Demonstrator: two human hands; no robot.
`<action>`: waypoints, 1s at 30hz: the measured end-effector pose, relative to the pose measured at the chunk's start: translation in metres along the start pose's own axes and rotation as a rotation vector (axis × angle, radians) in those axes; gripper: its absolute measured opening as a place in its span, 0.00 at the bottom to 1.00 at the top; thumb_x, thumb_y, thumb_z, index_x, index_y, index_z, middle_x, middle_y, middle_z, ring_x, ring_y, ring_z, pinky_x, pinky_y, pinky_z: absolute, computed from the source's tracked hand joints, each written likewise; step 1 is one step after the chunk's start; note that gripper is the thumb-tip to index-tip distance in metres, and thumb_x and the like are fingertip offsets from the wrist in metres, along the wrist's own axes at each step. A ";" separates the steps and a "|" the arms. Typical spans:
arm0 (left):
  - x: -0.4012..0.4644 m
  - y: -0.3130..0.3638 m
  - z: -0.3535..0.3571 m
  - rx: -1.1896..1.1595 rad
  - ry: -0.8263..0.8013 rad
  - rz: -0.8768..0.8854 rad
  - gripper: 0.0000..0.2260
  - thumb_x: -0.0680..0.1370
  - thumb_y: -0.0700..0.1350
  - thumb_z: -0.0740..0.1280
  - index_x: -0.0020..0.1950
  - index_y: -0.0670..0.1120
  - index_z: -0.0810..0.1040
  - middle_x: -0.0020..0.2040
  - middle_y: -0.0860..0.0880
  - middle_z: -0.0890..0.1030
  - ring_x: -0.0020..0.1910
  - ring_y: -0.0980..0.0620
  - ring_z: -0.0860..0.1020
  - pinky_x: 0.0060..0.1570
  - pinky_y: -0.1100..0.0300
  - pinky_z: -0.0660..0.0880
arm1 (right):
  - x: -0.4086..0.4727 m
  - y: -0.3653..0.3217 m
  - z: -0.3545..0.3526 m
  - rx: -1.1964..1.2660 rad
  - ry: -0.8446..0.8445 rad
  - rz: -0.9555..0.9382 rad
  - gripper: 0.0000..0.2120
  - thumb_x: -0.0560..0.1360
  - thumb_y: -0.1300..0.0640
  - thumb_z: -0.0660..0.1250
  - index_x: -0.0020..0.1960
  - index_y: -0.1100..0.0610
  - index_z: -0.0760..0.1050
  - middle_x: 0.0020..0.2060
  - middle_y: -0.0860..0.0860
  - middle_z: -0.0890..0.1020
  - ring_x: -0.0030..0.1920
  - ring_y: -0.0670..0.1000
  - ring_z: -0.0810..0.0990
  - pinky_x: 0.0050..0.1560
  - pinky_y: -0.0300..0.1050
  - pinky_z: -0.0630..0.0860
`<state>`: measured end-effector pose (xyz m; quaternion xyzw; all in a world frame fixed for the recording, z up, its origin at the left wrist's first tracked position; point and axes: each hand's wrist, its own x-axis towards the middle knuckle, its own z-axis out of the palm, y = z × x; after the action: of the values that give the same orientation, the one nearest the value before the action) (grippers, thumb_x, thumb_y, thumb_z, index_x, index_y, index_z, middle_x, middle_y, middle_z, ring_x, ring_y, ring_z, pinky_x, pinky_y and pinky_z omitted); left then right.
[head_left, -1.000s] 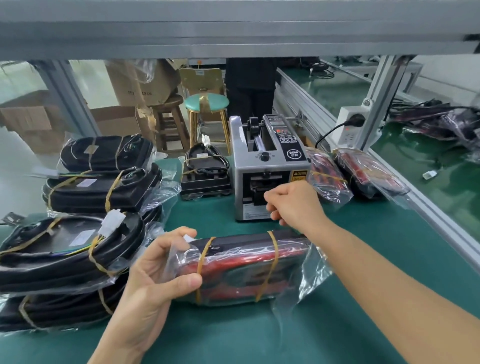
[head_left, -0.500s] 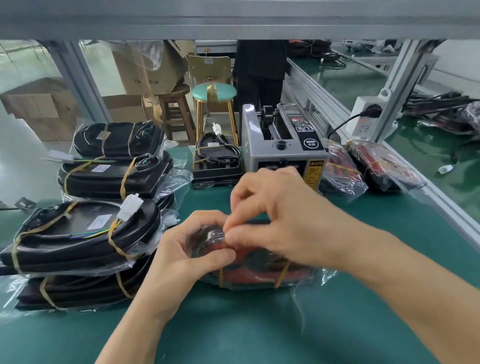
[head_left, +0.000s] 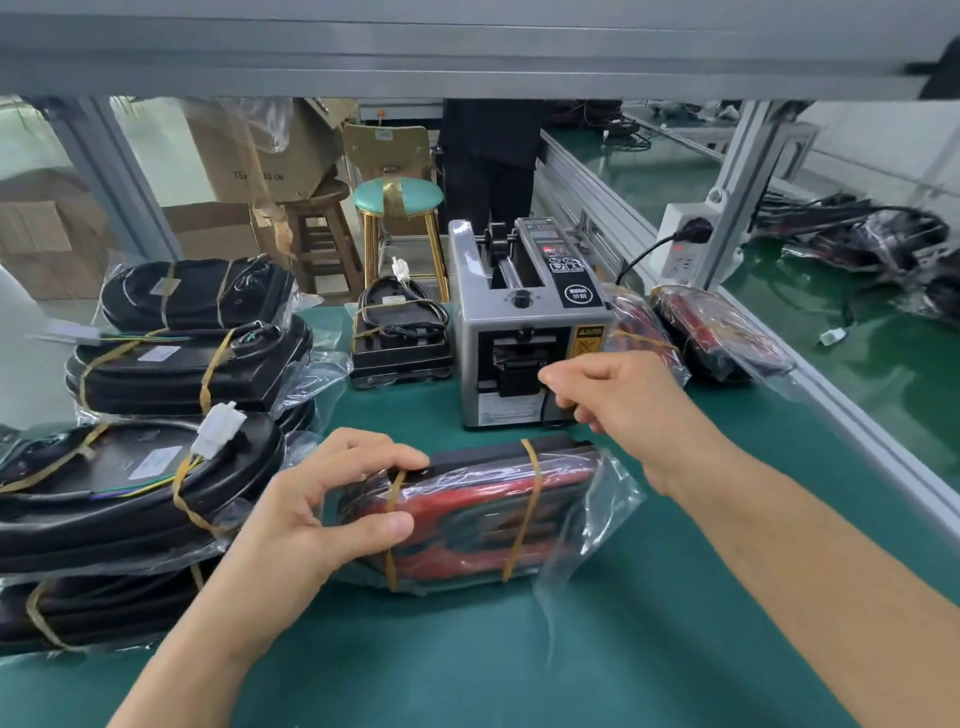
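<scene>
Fingers (head_left: 374, 454) of the left hand (head_left: 311, 514) curl round the near-left end of a bagged red part (head_left: 493, 514), thumb on its front, fingertips over its top edge, as it rests on the green surface (head_left: 623, 649). Just beyond, the right hand (head_left: 623, 400) meets the mouth of the tape dispenser (head_left: 519, 322), thumb and forefinger pressed together; whether they hold tape cannot be told.

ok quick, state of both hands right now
Left hand: grips the end of the bagged red part.
Right hand: fingers curled at the tape dispenser; whether it holds anything cannot be told.
</scene>
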<state>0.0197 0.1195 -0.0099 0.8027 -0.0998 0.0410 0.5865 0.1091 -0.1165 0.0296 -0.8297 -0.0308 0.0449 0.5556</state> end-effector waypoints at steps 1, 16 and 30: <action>-0.001 0.002 -0.002 0.027 0.004 0.001 0.19 0.61 0.55 0.73 0.51 0.57 0.83 0.53 0.53 0.79 0.57 0.55 0.76 0.60 0.56 0.67 | 0.007 0.004 0.005 0.078 0.045 0.082 0.06 0.74 0.57 0.69 0.43 0.56 0.84 0.31 0.47 0.80 0.30 0.43 0.73 0.36 0.36 0.71; 0.031 0.041 0.039 0.700 -0.086 0.136 0.21 0.72 0.56 0.70 0.64 0.62 0.72 0.59 0.64 0.77 0.57 0.61 0.74 0.57 0.60 0.70 | 0.013 -0.007 0.002 0.179 -0.228 -0.085 0.02 0.71 0.55 0.73 0.42 0.52 0.85 0.39 0.45 0.85 0.41 0.42 0.81 0.41 0.31 0.74; 0.018 0.006 0.030 -0.426 0.146 0.180 0.22 0.64 0.44 0.76 0.56 0.56 0.82 0.53 0.51 0.84 0.53 0.54 0.82 0.52 0.60 0.78 | -0.037 0.030 -0.027 0.011 -0.416 -0.346 0.38 0.61 0.49 0.80 0.65 0.35 0.66 0.65 0.35 0.73 0.67 0.38 0.70 0.67 0.39 0.65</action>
<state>0.0344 0.0873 -0.0102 0.6435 -0.1347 0.1292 0.7423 0.0751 -0.1567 0.0142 -0.7820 -0.2856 0.1191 0.5410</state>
